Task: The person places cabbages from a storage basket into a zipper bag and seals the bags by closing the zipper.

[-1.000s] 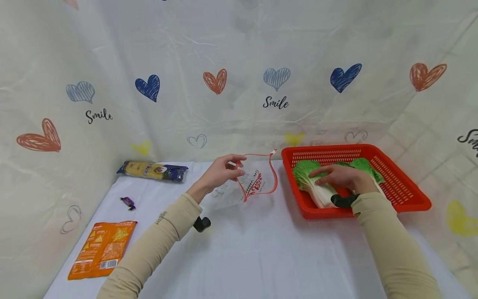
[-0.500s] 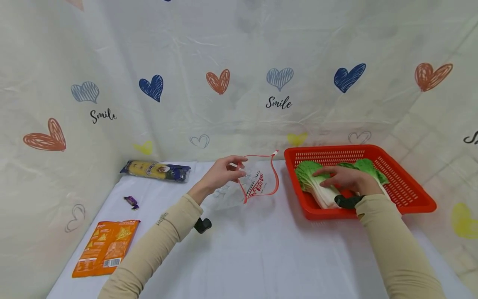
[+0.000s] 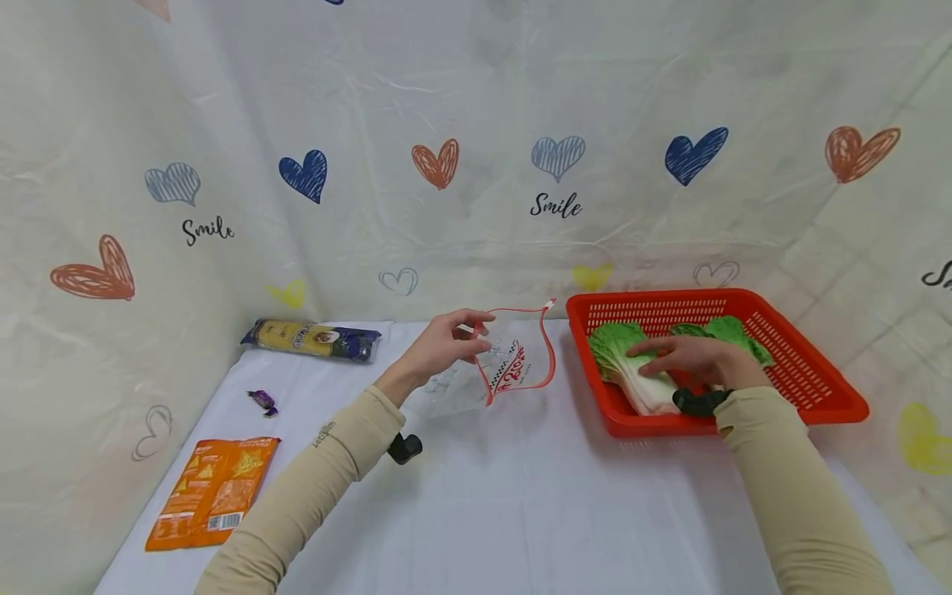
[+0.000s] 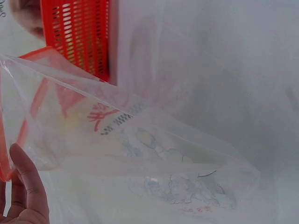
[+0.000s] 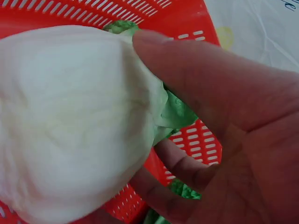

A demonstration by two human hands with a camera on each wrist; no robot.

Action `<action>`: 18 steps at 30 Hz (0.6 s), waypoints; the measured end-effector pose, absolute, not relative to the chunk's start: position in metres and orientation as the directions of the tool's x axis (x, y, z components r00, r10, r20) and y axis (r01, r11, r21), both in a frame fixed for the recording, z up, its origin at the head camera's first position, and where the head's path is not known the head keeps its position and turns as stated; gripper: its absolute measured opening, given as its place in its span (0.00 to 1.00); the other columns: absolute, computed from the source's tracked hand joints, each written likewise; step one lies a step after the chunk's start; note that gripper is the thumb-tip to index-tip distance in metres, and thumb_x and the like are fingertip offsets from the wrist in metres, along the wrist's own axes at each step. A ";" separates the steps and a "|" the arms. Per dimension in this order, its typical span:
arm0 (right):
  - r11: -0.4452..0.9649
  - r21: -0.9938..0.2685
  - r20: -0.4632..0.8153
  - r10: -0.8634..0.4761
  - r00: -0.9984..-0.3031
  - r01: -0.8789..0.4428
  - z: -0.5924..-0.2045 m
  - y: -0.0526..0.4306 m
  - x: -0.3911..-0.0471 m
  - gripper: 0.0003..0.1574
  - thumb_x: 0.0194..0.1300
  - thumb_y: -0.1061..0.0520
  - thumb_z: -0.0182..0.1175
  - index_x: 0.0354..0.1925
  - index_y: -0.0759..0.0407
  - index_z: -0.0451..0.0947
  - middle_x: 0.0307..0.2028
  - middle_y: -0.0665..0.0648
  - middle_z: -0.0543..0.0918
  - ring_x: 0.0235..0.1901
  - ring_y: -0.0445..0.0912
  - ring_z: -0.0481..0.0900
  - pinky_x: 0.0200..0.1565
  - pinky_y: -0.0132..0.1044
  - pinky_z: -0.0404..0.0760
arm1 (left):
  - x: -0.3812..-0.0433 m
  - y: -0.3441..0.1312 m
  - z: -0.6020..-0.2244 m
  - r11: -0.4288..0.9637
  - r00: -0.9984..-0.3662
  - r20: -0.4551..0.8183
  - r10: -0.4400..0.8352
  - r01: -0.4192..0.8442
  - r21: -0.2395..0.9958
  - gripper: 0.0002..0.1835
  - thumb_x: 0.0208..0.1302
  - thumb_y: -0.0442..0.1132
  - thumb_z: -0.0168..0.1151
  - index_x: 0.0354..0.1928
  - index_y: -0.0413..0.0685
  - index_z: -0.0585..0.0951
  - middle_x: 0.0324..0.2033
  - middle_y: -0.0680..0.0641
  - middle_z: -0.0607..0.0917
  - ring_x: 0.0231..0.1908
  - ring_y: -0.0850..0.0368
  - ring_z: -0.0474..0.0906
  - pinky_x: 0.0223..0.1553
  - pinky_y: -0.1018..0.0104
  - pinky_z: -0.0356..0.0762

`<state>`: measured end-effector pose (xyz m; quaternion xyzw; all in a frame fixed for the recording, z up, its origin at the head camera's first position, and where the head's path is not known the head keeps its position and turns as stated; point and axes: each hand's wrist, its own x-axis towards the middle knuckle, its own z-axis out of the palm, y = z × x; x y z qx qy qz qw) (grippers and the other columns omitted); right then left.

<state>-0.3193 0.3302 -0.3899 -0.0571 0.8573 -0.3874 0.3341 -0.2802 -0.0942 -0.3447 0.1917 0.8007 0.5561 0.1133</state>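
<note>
Near the middle of the frame, my left hand [image 3: 442, 343] pinches the clear bag [image 3: 521, 368] by its red edge. Over at the right, my right hand [image 3: 692, 357] grips the cabbage [image 3: 645, 392] inside the red basket [image 3: 818, 380].

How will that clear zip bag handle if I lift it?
The clear zip bag will probably flop, since it looks thin and creased. It should feel light: no contents show through. Its red rim may be springier, as it bows open.
</note>
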 end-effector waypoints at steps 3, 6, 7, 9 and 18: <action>0.712 -0.675 -0.567 -0.334 -0.753 0.192 -0.387 0.329 -0.317 0.46 0.65 0.41 0.63 0.74 0.52 0.57 0.73 0.73 0.45 0.67 0.73 0.50 0.57 0.66 0.68 | -0.281 -0.094 -0.346 0.309 -0.901 0.029 0.434 0.179 0.934 0.24 0.65 0.33 0.63 0.64 0.46 0.75 0.49 0.44 0.77 0.45 0.51 0.78 0.42 0.61 0.82; 0.732 -0.649 -0.596 -0.319 -0.737 0.208 -0.384 0.327 -0.316 0.48 0.65 0.40 0.62 0.75 0.50 0.55 0.72 0.73 0.45 0.66 0.74 0.52 0.54 0.65 0.71 | -0.282 -0.093 -0.346 0.308 -0.901 0.030 0.433 0.180 0.934 0.24 0.65 0.33 0.63 0.63 0.46 0.76 0.49 0.44 0.77 0.45 0.50 0.78 0.43 0.60 0.82; 0.738 -0.642 -0.601 -0.318 -0.733 0.207 -0.383 0.325 -0.316 0.48 0.65 0.39 0.63 0.75 0.50 0.55 0.72 0.73 0.45 0.65 0.74 0.52 0.53 0.65 0.71 | -0.282 -0.093 -0.346 0.309 -0.901 0.030 0.434 0.179 0.934 0.24 0.66 0.33 0.63 0.63 0.46 0.76 0.49 0.44 0.77 0.45 0.50 0.78 0.43 0.59 0.82; 0.743 -0.637 -0.608 -0.321 -0.727 0.205 -0.383 0.323 -0.315 0.49 0.64 0.40 0.64 0.75 0.49 0.54 0.72 0.73 0.45 0.65 0.73 0.53 0.53 0.65 0.71 | -0.281 -0.093 -0.346 0.310 -0.901 0.030 0.434 0.180 0.934 0.23 0.66 0.34 0.63 0.63 0.47 0.76 0.49 0.44 0.77 0.45 0.50 0.78 0.44 0.57 0.82; 0.691 -0.713 -0.474 -0.350 -0.808 0.119 -0.380 0.319 -0.317 0.43 0.65 0.47 0.64 0.71 0.57 0.60 0.60 0.70 0.63 0.44 0.54 0.73 0.39 0.45 0.80 | -0.295 -0.096 -0.363 0.300 -0.902 0.045 0.430 0.190 0.935 0.23 0.65 0.36 0.65 0.62 0.52 0.77 0.48 0.45 0.77 0.45 0.49 0.78 0.44 0.57 0.83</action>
